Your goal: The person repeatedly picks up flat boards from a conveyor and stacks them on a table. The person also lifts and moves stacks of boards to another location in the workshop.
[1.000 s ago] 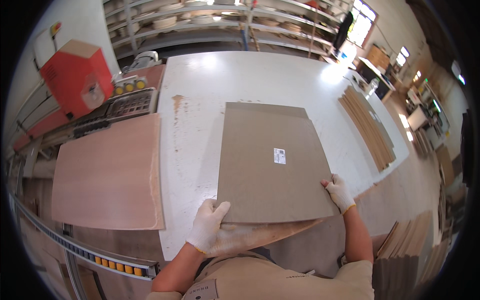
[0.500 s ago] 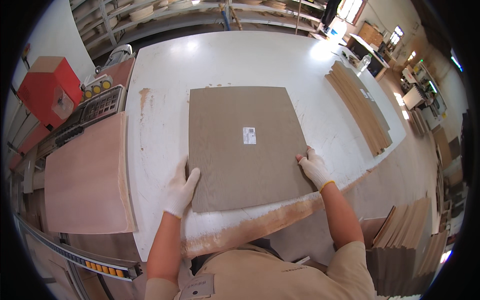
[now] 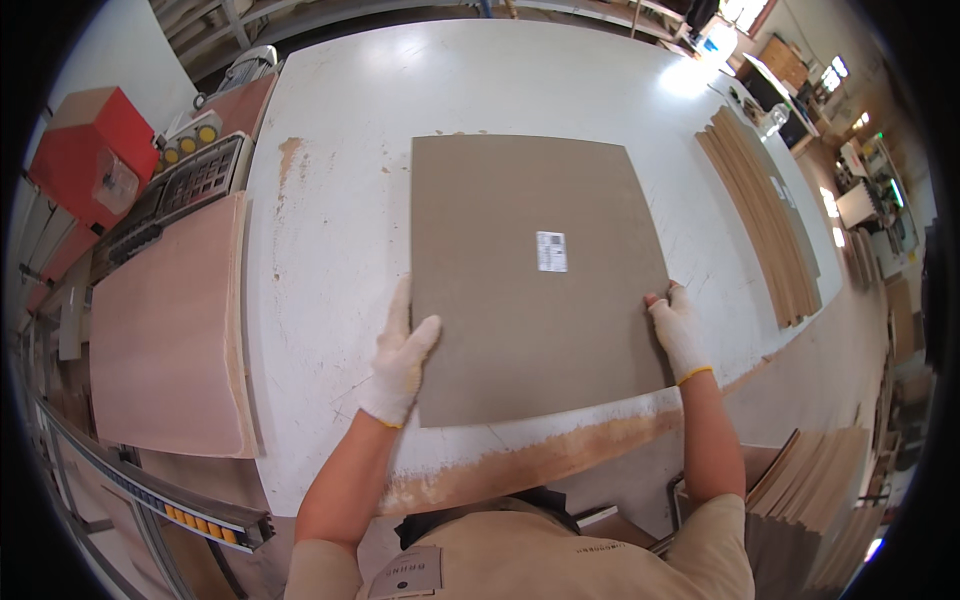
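A grey-brown wood-grain panel (image 3: 530,330) lies on a large white worktable, with a small white printed label (image 3: 551,251) on its upper face. My left hand (image 3: 400,365), in a white knit glove, grips the panel's left edge near the front, its thumb at the rim. At the right edge my right hand (image 3: 682,332), gloved in white with a yellow cuff band, holds the same panel. The right glove leaves the thumb tip bare. Fingers under the panel's edges are partly hidden.
A stack of similar panels (image 3: 760,215) lies on the table's right side. Pinkish boards (image 3: 170,335) and a red machine (image 3: 95,155) stand left of the worktable (image 3: 330,230). More panels (image 3: 810,480) are stacked at the lower right. The table's front edge is worn brown.
The panel and both my hands now appear farther right in the picture. My view has shifted somewhat too. Both hands keep their hold on the panel's side edges.
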The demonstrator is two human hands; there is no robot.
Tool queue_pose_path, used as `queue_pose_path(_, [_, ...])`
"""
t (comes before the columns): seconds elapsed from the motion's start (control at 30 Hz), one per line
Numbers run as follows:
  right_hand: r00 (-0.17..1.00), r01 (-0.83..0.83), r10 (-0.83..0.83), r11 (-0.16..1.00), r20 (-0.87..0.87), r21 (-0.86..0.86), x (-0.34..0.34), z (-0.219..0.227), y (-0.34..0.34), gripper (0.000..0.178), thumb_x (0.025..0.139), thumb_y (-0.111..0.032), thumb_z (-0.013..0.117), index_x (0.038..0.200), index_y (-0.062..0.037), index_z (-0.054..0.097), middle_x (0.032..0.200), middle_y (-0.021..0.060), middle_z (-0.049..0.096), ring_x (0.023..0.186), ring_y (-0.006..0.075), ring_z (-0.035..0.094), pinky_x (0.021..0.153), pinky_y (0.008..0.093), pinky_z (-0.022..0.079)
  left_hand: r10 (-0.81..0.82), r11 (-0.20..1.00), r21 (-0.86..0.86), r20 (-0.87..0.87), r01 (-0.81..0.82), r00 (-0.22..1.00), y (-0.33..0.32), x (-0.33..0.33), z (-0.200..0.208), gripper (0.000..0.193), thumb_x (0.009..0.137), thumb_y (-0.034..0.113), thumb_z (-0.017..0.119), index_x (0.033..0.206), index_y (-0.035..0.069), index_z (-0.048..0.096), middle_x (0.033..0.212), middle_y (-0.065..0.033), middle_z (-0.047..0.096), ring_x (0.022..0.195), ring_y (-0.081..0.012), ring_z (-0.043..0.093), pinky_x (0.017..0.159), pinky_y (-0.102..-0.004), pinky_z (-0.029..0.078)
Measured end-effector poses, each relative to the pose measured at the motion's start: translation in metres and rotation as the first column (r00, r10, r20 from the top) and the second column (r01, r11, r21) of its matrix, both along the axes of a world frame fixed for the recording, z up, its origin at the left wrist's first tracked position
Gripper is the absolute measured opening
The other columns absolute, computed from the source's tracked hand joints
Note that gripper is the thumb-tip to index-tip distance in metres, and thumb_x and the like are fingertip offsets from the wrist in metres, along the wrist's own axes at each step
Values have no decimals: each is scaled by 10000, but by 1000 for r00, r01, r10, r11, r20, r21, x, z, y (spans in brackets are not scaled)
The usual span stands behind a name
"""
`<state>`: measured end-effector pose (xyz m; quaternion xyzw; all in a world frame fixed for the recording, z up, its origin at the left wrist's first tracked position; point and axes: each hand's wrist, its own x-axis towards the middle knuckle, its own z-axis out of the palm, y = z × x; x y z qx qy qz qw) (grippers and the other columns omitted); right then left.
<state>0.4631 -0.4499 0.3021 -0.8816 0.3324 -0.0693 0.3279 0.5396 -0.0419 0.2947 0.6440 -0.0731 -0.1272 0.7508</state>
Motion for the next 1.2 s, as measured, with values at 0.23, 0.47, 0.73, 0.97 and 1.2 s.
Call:
queue_pose_path(0.23, [995,88,-91,992,-28,-93,8,5,-111,614,1028,-362,593,1477,52,539,1387,295,654,1319,400,615,1103,421,466,-236,966,98,-55,240,970,-91,-8,-3,970,1001,377,648,1685,-29,92,1737,-285,180,1623,-355,195,1307,-387,191])
queue_pose_path(0.47, [990,38,-87,923,-112,-383,4,-2,-235,603,1055,-422,577,1451,33,569,1397,294,644,1347,423,592,1117,446,456,-454,850,338,81,404,887,-175,-5,-12,1028,1016,510,587,1686,-33,28,1758,-295,19,1650,-380,18,1321,-406,119])
queue_pose_path(0.73, [972,27,-136,874,-191,-485,15,13,-251,511,1057,-389,571,1396,-9,618,1371,274,656,1256,453,635,1075,473,493,-522,794,396,52,462,852,-193,8,10,980,1003,534,585,1695,17,121,1764,-250,76,1646,-370,84,1317,-413,167])
queue_pose_path(0.97, [962,-124,-131,568,-238,-814,34,40,-171,505,961,-242,644,1425,-54,582,1382,183,647,1325,405,590,1094,491,490,-486,690,715,341,114,805,-65,50,22,743,946,432,658,1571,106,422,1641,-206,425,1452,-353,451,1183,-438,389])
queue_pose_path(1.2, [834,-322,490,805,253,-498,74,20,36,477,896,-5,654,1368,-17,586,1327,207,667,1112,358,712,949,424,581,228,-62,629,765,-775,602,288,124,34,564,1048,446,604,1485,95,546,1444,-174,604,1299,-376,573,1145,-488,426])
